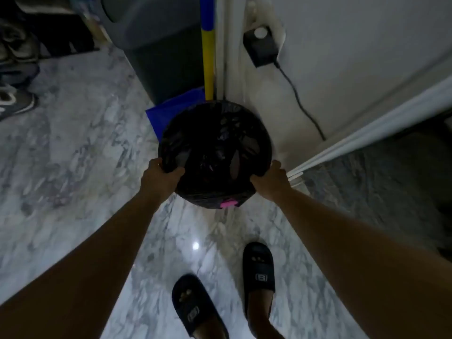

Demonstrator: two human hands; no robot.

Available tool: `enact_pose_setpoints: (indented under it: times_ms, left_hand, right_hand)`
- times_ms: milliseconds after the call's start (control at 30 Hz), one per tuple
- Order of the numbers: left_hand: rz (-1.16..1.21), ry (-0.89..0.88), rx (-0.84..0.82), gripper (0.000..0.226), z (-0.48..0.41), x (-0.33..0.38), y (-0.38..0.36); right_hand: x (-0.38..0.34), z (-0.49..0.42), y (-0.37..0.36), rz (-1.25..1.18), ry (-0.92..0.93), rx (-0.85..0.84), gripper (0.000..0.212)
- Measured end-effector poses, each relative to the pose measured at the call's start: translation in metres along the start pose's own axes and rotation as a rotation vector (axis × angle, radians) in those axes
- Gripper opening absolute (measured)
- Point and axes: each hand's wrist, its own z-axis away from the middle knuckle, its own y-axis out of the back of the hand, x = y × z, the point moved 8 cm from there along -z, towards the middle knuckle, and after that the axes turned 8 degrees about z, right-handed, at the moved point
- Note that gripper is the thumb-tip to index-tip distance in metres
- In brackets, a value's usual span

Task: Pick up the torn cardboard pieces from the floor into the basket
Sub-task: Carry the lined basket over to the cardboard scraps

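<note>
Marble floor (73, 155) at left lies open and shows no cardboard; I judge the gathering done, or waiting elsewhere. My left hand (160, 177) and right hand (271, 182) curl fingers round the near rim of the black-lined basket (215, 133), mid-frame. Broom (208, 64) behind, wall (354, 57) and door frame (367, 123) close at right.

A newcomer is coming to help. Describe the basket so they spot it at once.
Find the yellow pole standing by the white wall. Just in front of it, the left hand and right hand grip the basket by its near rim. It is round, lined with black plastic, with a pink patch, unlike the tall grey bin behind.
</note>
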Motion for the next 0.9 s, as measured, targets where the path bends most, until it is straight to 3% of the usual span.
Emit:
enact_pose_setpoints:
  times_ms: [133, 233, 300, 400, 533, 733, 900]
  left_hand:
    - [0.07, -0.026, -0.026, 0.101, -0.038, -0.01, -0.016]
    - [0.073, 0.026, 0.031, 0.096, -0.064, -0.03, -0.016]
    - [0.032, 0.049, 0.048, 0.089, -0.063, -0.031, -0.013]
    - [-0.01, 0.075, 0.164, 0.059, -0.054, -0.031, 0.002]
    - [-0.007, 0.065, 0.283, 0.039, -0.025, -0.02, 0.041]
    - [0.103, 0.142, 0.325, 0.032, 0.076, 0.008, 0.139]
    - [0.214, 0.22, 0.458, 0.027, 0.215, 0.011, 0.245]
  right_hand:
    - [-0.004, -0.035, -0.015, -0.146, -0.029, 0.061, 0.085]
    - [-0.001, -0.05, -0.023, -0.273, -0.1, 0.125, 0.066]
    - [-0.001, -0.049, -0.024, -0.332, -0.135, 0.13, 0.063]
    - [-0.004, -0.039, -0.02, -0.327, -0.173, 0.15, 0.071]
    - [-0.014, -0.006, -0.003, -0.341, -0.225, 0.136, 0.064]
    - [-0.072, 0.096, 0.051, -0.257, -0.159, 0.074, 0.062]
    - [-0.147, 0.216, 0.091, -0.12, 0.045, -0.01, 0.067]
